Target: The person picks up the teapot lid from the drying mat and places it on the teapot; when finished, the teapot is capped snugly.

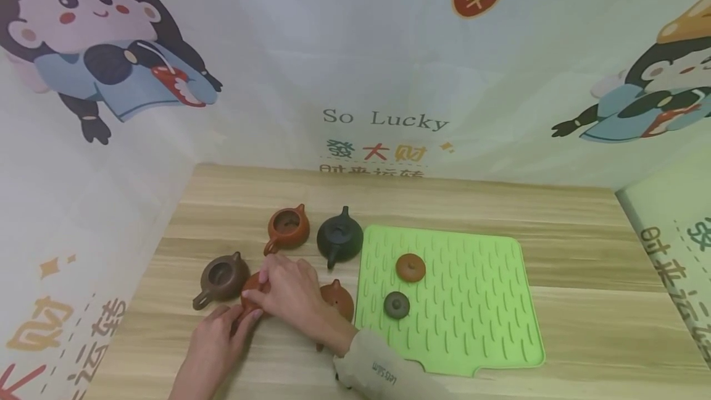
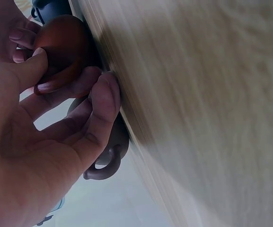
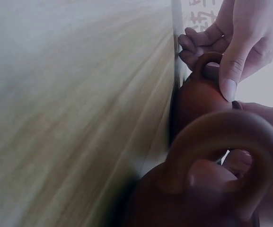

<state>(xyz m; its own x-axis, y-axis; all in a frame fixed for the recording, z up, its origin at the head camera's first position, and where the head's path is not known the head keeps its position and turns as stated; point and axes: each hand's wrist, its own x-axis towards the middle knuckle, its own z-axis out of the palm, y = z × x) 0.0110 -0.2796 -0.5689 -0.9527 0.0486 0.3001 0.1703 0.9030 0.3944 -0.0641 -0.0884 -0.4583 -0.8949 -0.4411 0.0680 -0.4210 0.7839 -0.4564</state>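
Note:
A reddish-brown clay teapot [image 1: 252, 286] stands on the table between the two hands. My left hand [image 1: 213, 341] holds it at the handle [image 2: 60, 80], thumb on one side and fingers on the other. From above, my right hand [image 1: 294, 295] grips the pot's top between thumb and fingers; whether a lid sits under them is hidden. A second reddish teapot [image 1: 337, 300] is partly covered by the right forearm; its looped handle [image 3: 231, 123] looms close in the right wrist view. Left of the hands sits a dark brown lidless teapot [image 1: 224, 278].
Behind the hands stand an orange-brown lidless teapot [image 1: 289, 228] and a black teapot [image 1: 340, 237]. A ridged green mat [image 1: 472, 301] lies to the right, bearing an orange-brown lid [image 1: 411, 268] and a dark grey-brown lid [image 1: 397, 305]. Printed cloth [image 1: 278, 79] surrounds the wooden table.

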